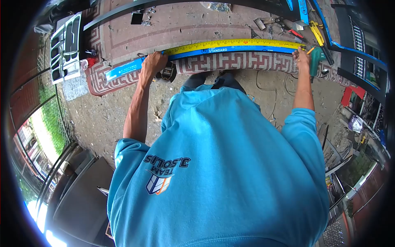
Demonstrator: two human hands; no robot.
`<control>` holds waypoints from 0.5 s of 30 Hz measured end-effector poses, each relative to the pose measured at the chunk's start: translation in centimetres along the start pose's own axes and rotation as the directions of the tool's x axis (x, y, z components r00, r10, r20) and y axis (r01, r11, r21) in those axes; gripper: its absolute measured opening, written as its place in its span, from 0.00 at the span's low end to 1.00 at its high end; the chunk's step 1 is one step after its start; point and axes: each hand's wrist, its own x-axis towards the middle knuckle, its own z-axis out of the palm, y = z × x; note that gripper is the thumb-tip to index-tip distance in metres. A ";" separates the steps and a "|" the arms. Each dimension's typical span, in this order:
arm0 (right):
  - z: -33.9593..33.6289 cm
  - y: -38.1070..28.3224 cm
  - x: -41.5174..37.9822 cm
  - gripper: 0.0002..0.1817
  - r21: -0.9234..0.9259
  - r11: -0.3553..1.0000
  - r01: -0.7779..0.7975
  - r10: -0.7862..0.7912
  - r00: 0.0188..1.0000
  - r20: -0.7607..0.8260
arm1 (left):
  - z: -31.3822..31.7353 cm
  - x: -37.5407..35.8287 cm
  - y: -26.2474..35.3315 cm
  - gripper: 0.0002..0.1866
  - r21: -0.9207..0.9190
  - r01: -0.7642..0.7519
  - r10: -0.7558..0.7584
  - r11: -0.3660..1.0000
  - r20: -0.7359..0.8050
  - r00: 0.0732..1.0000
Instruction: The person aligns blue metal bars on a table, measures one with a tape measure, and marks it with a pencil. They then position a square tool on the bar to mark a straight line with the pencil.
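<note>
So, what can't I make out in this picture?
All in the head view:
- Smallest markings on the yellow tape measure: too small to read.
- Blue-wrapped strip: partly covered by the left hand, so the grip's underside is hidden.
- Legs: mostly hidden by the blue shirt.
- Long dark bar: cut off by the top edge.

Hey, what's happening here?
A person is holding a yellow measuring tape stretched along a blue strip. The right hand is at one end; the left hand is curled over the strip at the other. A green power tool lies beside the right hand.
</note>
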 end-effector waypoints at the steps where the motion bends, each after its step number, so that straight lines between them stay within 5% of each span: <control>1: 0.1 -0.1 -0.1 0.10 -0.015 1.000 -0.013 0.013 1.000 -0.006 | -0.1 -0.1 0.0 0.22 0.002 -0.003 0.003 1.000 0.004 1.000; 8: 0.1 -0.3 -0.6 0.10 -0.028 1.000 -0.006 0.006 1.000 -0.002 | 0.4 0.5 -0.5 0.21 -0.059 0.019 -0.016 0.998 0.038 0.999; 15: -0.1 0.5 0.4 0.11 0.016 1.000 0.027 -0.027 1.000 0.000 | 2.4 2.4 -3.0 0.17 -0.030 -0.246 0.245 0.969 -0.016 0.969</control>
